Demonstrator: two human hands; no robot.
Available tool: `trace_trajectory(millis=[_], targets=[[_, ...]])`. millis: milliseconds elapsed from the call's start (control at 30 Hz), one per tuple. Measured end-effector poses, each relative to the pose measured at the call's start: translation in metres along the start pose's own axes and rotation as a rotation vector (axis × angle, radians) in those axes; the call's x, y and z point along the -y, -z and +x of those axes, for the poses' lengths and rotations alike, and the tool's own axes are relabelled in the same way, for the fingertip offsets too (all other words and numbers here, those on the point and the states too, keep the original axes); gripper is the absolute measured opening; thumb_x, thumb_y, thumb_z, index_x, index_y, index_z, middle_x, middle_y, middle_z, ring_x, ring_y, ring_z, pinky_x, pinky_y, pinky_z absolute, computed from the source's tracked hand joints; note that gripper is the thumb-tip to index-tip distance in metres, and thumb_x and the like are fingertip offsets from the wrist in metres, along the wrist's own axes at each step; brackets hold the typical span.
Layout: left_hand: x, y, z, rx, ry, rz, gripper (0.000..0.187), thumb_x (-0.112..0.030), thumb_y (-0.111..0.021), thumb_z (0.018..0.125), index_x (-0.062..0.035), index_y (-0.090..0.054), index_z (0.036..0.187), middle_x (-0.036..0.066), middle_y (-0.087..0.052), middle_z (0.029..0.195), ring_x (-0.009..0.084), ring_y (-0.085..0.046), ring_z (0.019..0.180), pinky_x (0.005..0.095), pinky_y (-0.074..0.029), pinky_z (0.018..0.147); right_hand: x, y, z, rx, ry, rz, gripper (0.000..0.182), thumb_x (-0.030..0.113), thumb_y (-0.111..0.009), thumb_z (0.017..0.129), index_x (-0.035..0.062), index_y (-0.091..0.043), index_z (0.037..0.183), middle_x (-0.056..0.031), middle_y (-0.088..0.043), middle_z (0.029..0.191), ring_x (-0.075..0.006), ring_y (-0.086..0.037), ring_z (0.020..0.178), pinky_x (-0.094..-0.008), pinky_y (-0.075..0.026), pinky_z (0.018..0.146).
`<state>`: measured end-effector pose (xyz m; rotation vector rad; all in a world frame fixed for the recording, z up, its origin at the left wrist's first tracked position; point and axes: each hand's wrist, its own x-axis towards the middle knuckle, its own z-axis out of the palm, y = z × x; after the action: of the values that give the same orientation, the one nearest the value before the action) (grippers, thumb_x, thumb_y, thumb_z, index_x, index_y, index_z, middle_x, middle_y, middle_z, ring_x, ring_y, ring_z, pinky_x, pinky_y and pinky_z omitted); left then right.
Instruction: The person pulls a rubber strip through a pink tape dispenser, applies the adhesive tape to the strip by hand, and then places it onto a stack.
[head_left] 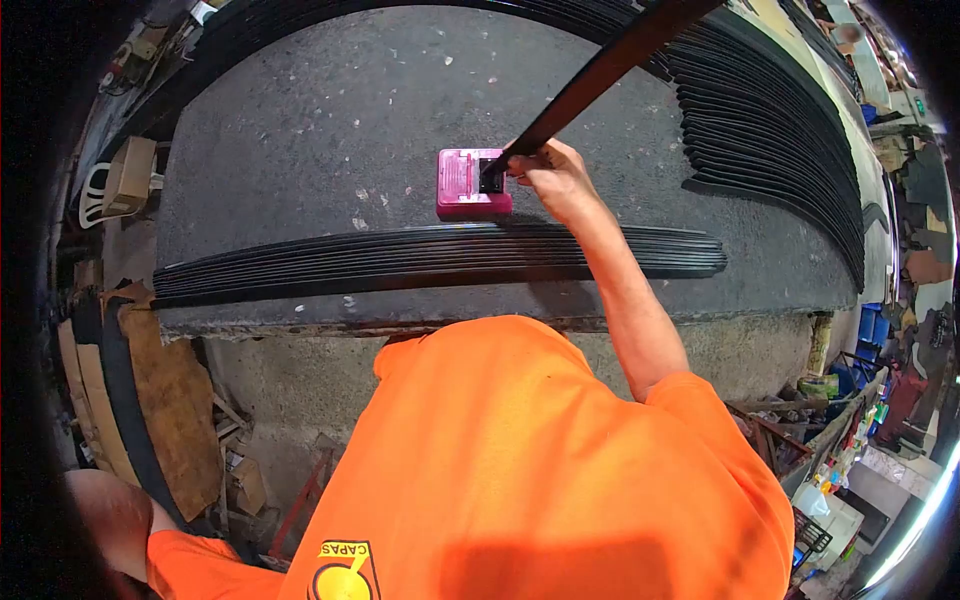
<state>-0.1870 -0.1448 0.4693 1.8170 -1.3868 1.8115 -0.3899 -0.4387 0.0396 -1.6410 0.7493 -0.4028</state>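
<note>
My right hand (548,178) is closed around the lower end of a long, flat dark strip (600,85). The strip slants up and to the right, past the top of the view. Its lower end is at the square black opening of a pink plastic box (458,180) on the dark table (330,130); how deep it goes is hidden. Just in front of the box, a row of black strips (430,258) lies side by side. Of my left arm (112,515), only a part shows at the lower left; the hand is out of view.
More black strips (770,150) are fanned out along the table's right side, and others curve along its far edge. On a white chair (92,195) at the left rests a cardboard box (130,172). Brown sheets (165,400) lean below the table's left corner.
</note>
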Motion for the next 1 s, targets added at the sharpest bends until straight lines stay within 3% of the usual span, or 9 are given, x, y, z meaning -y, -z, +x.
trace_trajectory(millis=[133, 367, 500, 567, 667, 833, 900, 967, 1000], targets=[[0.001, 0.001, -0.001, -0.007, 0.003, -0.019, 0.028, -0.014, -0.071, 0.094, 0.0113, -0.065, 0.105, 0.016, -0.072, 0.087, 0.0209, -0.068, 0.068, 0.0294, -0.056, 0.055, -0.013, 0.017, -0.001, -0.023, 0.011, -0.129, 0.019, 0.002, -0.064, 0.092, 0.0024, -0.069, 0.110, -0.0044, -0.070, 0.094, -0.0136, -0.065, 0.086, -0.0293, -0.054, 0.078], [-0.004, 0.001, -0.002, -0.006, 0.021, -0.064, 0.028, -0.013, -0.071, 0.094, 0.0125, -0.065, 0.104, 0.017, -0.072, 0.085, 0.0207, -0.068, 0.067, 0.0288, -0.055, 0.053, -0.003, -0.004, -0.003, 0.003, 0.019, 0.023, 0.017, 0.001, -0.066, 0.092, 0.0017, -0.070, 0.108, -0.0041, -0.069, 0.092, -0.0130, -0.064, 0.085, -0.0282, -0.053, 0.076], [-0.025, -0.044, -0.010, -0.238, 0.055, 0.489, 0.029, -0.014, -0.072, 0.094, 0.0128, -0.065, 0.105, 0.017, -0.072, 0.085, 0.0205, -0.069, 0.068, 0.0287, -0.055, 0.053, 0.001, -0.005, -0.005, -0.019, 0.013, -0.064, 0.013, 0.003, -0.064, 0.091, 0.0002, -0.069, 0.104, -0.0069, -0.071, 0.090, -0.0146, -0.064, 0.084, -0.0309, -0.051, 0.078], [-0.026, -0.043, -0.013, -0.245, 0.086, 0.503, 0.031, -0.014, -0.072, 0.094, 0.0133, -0.065, 0.105, 0.017, -0.072, 0.086, 0.0206, -0.069, 0.069, 0.0291, -0.055, 0.054, 0.003, 0.004, -0.009, -0.027, -0.003, -0.115, 0.012, 0.004, -0.064, 0.092, -0.0002, -0.068, 0.102, -0.0084, -0.072, 0.090, -0.0154, -0.064, 0.085, -0.0323, -0.050, 0.079], [-0.013, -0.010, -0.013, -0.101, 0.215, 0.060, 0.033, -0.016, -0.071, 0.095, 0.0140, -0.065, 0.107, 0.018, -0.072, 0.089, 0.0210, -0.069, 0.070, 0.0302, -0.055, 0.057, 0.003, 0.011, -0.010, -0.029, -0.010, -0.152, 0.012, 0.003, -0.063, 0.092, -0.0001, -0.068, 0.102, -0.0087, -0.072, 0.090, -0.0156, -0.064, 0.086, -0.0325, -0.050, 0.079], [0.015, -0.014, -0.021, -0.139, 0.227, -0.004, 0.035, -0.019, -0.070, 0.097, 0.0130, -0.065, 0.109, 0.018, -0.072, 0.090, 0.0214, -0.069, 0.073, 0.0316, -0.056, 0.062, 0.012, -0.008, -0.010, 0.000, 0.048, -0.117, 0.012, 0.001, -0.064, 0.091, -0.0004, -0.067, 0.103, -0.0092, -0.071, 0.090, -0.0154, -0.065, 0.085, -0.0323, -0.050, 0.078], [0.016, 0.006, -0.017, -0.077, 0.409, -0.261, 0.033, -0.018, -0.070, 0.096, 0.0118, -0.066, 0.109, 0.017, -0.072, 0.090, 0.0206, -0.069, 0.074, 0.0313, -0.055, 0.062, 0.018, -0.012, -0.011, 0.013, 0.090, -0.210, 0.012, 0.000, -0.065, 0.091, -0.0001, -0.066, 0.103, -0.0095, -0.072, 0.091, -0.0150, -0.065, 0.087, -0.0322, -0.050, 0.079], [0.046, 0.008, -0.018, -0.054, 0.318, -0.265, 0.030, -0.017, -0.070, 0.096, 0.0100, -0.068, 0.108, 0.016, -0.073, 0.090, 0.0197, -0.069, 0.074, 0.0305, -0.055, 0.061, 0.016, -0.011, -0.011, 0.002, 0.106, -0.249, 0.013, 0.001, -0.064, 0.091, 0.0018, -0.066, 0.104, -0.0131, -0.073, 0.092, -0.0228, -0.070, 0.088, -0.0361, -0.052, 0.079], [0.098, 0.001, -0.024, -0.060, 0.135, -0.144, 0.028, -0.017, -0.071, 0.095, 0.0088, -0.069, 0.107, 0.015, -0.073, 0.090, 0.0190, -0.068, 0.073, 0.0300, -0.054, 0.060, 0.019, -0.008, -0.014, -0.003, 0.111, -0.307, 0.014, 0.002, -0.063, 0.091, 0.0024, -0.067, 0.105, -0.0141, -0.074, 0.093, -0.0255, -0.071, 0.089, -0.0372, -0.053, 0.078]])
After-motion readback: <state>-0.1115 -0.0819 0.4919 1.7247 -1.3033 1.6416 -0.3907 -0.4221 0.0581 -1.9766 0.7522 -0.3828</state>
